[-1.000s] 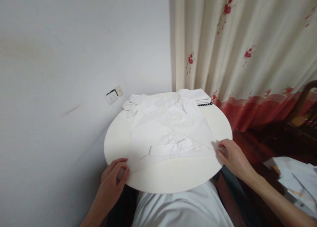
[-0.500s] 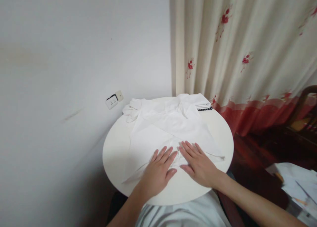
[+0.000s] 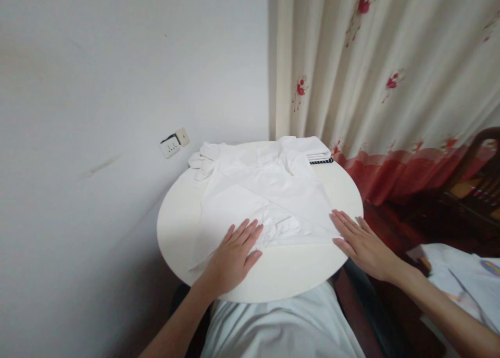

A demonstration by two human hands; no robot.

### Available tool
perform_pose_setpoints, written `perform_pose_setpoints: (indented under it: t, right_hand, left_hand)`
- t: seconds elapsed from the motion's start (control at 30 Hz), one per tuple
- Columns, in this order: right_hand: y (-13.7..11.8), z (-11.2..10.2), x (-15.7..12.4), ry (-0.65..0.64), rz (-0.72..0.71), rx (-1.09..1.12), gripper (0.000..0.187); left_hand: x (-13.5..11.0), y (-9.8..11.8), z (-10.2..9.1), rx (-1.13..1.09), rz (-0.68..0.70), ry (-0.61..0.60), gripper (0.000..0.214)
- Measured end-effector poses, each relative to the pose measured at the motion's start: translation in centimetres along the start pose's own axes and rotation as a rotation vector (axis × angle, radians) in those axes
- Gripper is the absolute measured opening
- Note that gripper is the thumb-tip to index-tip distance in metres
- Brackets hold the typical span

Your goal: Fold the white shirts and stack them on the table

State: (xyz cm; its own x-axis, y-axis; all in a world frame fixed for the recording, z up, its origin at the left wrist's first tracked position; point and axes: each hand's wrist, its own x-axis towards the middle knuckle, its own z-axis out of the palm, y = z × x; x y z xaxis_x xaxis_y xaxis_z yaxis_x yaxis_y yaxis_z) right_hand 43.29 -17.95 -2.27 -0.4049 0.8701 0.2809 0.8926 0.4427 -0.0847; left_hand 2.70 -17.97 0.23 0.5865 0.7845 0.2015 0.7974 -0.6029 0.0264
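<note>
A white garment [image 3: 234, 196], thin and wrinkled, lies spread over the round white table [image 3: 281, 280]. Its near edge is creased and bunched around the middle, and gathered cloth sits at its far left corner. My left hand [image 3: 234, 254] rests on the near left part of the cloth with its fingers stretched out. At the garment's near right corner is my right hand [image 3: 361, 243], its fingers extended and the fingertips touching the cloth's edge. Neither hand grips the fabric.
Folded white cloth [image 3: 314, 145] lies at the table's back right, above a dark spiral-like edge [image 3: 321, 161]. A wall with a socket [image 3: 170, 146] stands at left, a floral curtain [image 3: 320, 61] behind. White papers [image 3: 457, 275] and a wooden chair [image 3: 480, 165] are at right.
My right hand has slid right from the middle of the near edge to the garment's right corner. My left hand has shifted slightly left. The view has tilted down a little.
</note>
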Motion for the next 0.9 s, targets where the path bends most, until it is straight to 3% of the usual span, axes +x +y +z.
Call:
perform_pose_setpoints:
  t: [0.2, 0.43, 0.63, 0.9]
  right_hand:
    - [1.5, -1.3, -0.8, 0.076, 0.054, 0.157, 0.064]
    - [-0.2, -0.7, -0.6, 0.148, -0.099, 0.279, 0.038]
    - [0.0, 0.2, -1.2, 0.301, 0.102, 0.445, 0.016]
    - [0.2, -1.2, -1.3, 0.297, 0.004, 0.346, 0.015]
  left_hand:
    - [-0.1, -0.1, 0.0, -0.006, 0.011, 0.031, 0.057]
    - [-0.1, 0.0, -0.1, -0.003, -0.008, 0.018, 0.057]
    - [-0.1, 0.0, -0.1, -0.005, -0.008, 0.016, 0.057]
    - [-0.1, 0.1, -0.1, -0.015, -0.015, 0.015, 0.055]
